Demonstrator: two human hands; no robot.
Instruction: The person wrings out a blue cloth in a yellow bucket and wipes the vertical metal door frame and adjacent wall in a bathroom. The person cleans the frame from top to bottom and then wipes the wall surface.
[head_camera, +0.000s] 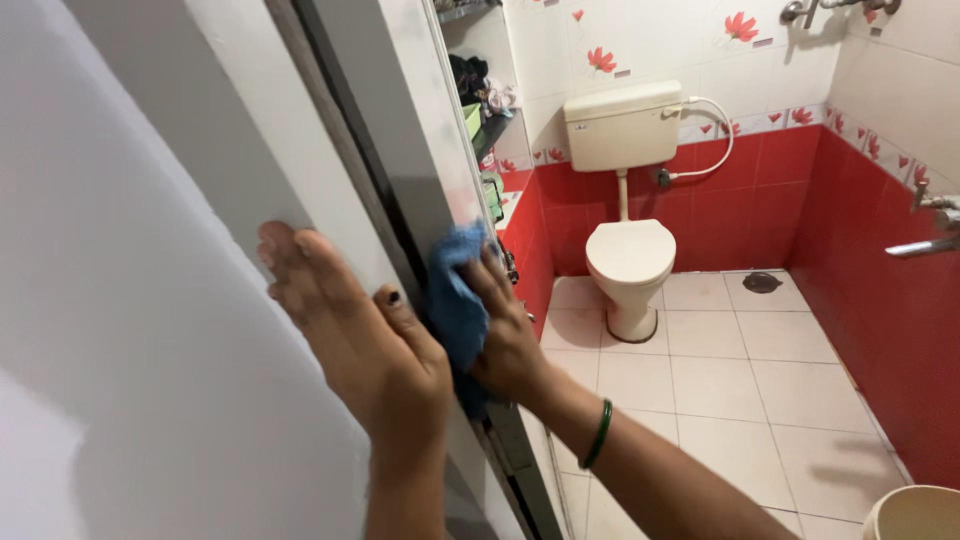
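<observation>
- Head view, L hand (345, 330): flat, fingers spread, palm pressed on the pale grey flat door panel (130, 330); grip open, holds nothing.
- Head view, R hand (507, 335): grip closed on the blue crumpled cleaning cloth (455, 300), which is pressed against the door's dark vertical edge strip (395, 215) at mid height.
- Progress: judged mid-wipe; can't tell which parts of the strip are cleaned.
- Bkgd: white ceramic toilet (630, 265), red wall tiles (740, 200), cream bucket (915, 515) at lower right.
</observation>
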